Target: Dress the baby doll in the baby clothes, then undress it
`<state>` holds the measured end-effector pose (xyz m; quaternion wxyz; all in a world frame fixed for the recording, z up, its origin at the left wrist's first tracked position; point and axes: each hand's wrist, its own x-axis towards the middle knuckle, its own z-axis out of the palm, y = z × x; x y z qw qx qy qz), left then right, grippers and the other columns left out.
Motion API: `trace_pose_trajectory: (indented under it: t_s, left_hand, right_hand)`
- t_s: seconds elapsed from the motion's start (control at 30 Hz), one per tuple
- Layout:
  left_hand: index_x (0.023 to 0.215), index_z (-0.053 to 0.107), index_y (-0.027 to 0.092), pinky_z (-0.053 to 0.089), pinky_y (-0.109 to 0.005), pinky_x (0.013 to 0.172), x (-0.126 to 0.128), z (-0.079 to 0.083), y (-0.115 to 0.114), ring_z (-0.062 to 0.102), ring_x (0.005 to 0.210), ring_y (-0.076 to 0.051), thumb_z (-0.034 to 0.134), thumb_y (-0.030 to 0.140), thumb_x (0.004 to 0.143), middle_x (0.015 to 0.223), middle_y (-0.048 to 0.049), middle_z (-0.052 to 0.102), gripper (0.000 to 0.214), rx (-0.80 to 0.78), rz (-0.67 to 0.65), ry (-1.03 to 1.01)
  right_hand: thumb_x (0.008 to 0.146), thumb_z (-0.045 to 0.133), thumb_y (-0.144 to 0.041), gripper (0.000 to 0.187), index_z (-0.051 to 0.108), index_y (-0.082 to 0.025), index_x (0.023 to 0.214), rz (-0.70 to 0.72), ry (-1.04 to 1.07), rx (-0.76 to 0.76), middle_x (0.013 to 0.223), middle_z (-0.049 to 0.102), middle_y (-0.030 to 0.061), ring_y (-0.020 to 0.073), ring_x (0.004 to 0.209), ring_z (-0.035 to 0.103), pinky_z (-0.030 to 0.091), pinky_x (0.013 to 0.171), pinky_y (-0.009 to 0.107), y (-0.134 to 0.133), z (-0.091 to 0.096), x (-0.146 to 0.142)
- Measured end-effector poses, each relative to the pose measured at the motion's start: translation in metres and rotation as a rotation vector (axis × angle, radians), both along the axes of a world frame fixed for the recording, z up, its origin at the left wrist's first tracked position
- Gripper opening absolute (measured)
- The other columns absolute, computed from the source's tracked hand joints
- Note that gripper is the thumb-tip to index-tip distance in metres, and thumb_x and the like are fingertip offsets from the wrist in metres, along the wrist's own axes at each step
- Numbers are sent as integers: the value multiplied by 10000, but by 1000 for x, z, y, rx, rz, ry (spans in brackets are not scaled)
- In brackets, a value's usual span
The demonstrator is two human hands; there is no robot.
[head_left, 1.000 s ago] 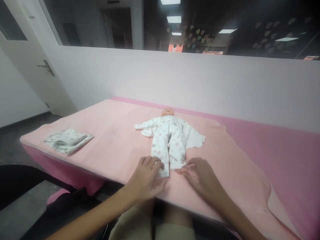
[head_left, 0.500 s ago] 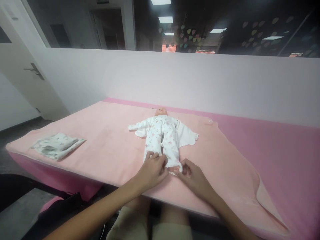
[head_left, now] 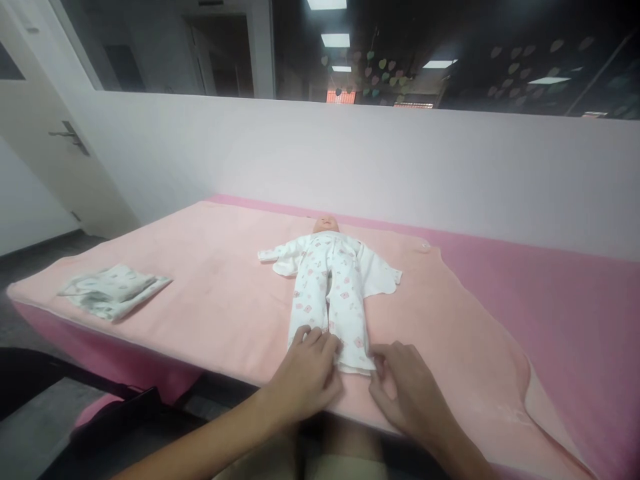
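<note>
A baby doll (head_left: 325, 225) lies on its back on the pink blanket (head_left: 225, 293), head toward the far wall. It wears a white top and white patterned trousers (head_left: 327, 300) whose legs reach toward me. My left hand (head_left: 307, 375) rests on the cuff of the left trouser leg, fingers curled and pinching the fabric. My right hand (head_left: 406, 390) pinches the cuff of the right trouser leg at its outer edge. Both hands sit close to the near edge of the table.
A folded white patterned cloth (head_left: 113, 292) lies at the left end of the blanket. A darker pink sheet (head_left: 560, 293) covers the right side. A white wall runs behind, with a door (head_left: 55, 133) at left. A dark chair (head_left: 60, 407) stands below left.
The trouser legs now lie stretched out longer toward me. Both hands have drawn back toward the near table edge, still at the cuffs.
</note>
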<state>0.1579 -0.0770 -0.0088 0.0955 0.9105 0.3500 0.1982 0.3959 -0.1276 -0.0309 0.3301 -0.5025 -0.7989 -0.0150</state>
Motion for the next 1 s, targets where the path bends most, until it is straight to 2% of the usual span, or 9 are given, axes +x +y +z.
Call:
trace_pose_trajectory:
  t_s: [0.13, 0.2, 0.33, 0.5, 0.6, 0.7, 0.8, 0.9, 1.0]
  left_hand:
    - [1106, 544, 225, 411, -442, 942, -26, 15, 8, 541, 1031, -268, 541, 229, 944, 1119, -65, 630, 162, -89, 77, -140]
    - [1137, 549, 221, 416, -449, 950, -44, 21, 24, 537, 1061, -273, 515, 304, 998, 1172, -75, 628, 166, -102, 185, -201]
    - [1150, 580, 200, 433, -477, 968, -67, 24, 65, 555, 1111, -310, 530, 526, 1009, 1179, -98, 661, 359, -213, 363, -234]
    - [975, 652, 190, 426, -551, 981, -55, 13, 94, 624, 1017, -367, 559, 775, 894, 966, -110, 711, 598, -459, 387, -134]
    - [911, 687, 202, 440, -593, 977, -44, 12, 100, 617, 1113, -448, 599, 848, 800, 1020, -148, 731, 662, -585, 436, -124]
    - [1103, 723, 219, 480, -547, 1013, -46, 22, 102, 633, 1204, -423, 689, 772, 785, 1213, -137, 743, 639, -852, 367, -316]
    - [1266, 689, 188, 508, -456, 1062, -56, 40, 101, 659, 1249, -343, 698, 647, 866, 1321, -132, 723, 609, -1210, 202, -582]
    - [1246, 690, 141, 536, -431, 1052, -66, 53, 101, 700, 1184, -319, 705, 584, 890, 1216, -144, 760, 568, -1443, 196, -732]
    - [1177, 712, 151, 558, -444, 1030, -74, 56, 103, 716, 1136, -322, 747, 550, 863, 1116, -124, 773, 510, -1495, 249, -821]
  right_hand:
    - [1009, 563, -295, 180, 565, -243, 1181, -80, 150, -180, 958, 630, 58, 262, 892, 605, 490, 800, 423, 4, 4, 12]
    - [1047, 517, -387, 185, 590, -245, 1141, -164, 218, -257, 993, 648, 70, 263, 921, 622, 510, 801, 421, 17, 8, 19]
    - [1056, 473, -510, 328, 641, -232, 1013, -251, 266, -365, 912, 679, 68, 255, 806, 642, 526, 706, 398, 56, 17, 26]
    - [995, 561, -604, 413, 715, -231, 910, -44, 337, -573, 861, 750, 70, 263, 737, 675, 548, 694, 408, 98, 23, 11]
    - [917, 692, -631, 475, 756, -232, 1167, 4, 470, -835, 1150, 783, 112, 336, 1010, 734, 576, 904, 498, 111, 32, -3]
    - [910, 721, -623, 617, 674, -229, 1382, 82, 664, -1078, 1390, 697, 122, 347, 1286, 653, 502, 1108, 541, 114, 48, -12]
    - [964, 661, -603, 572, 667, -204, 1374, 219, 861, -1225, 1338, 721, 134, 314, 1266, 674, 518, 1114, 512, 110, 60, -11]
    - [991, 609, -592, 500, 716, -186, 1261, 230, 958, -1164, 1095, 791, 137, 321, 1075, 755, 596, 984, 504, 104, 57, -5]
    - [1019, 562, -574, 439, 760, -194, 1116, 155, 901, -905, 909, 789, 123, 319, 915, 773, 630, 827, 475, 104, 44, 4]
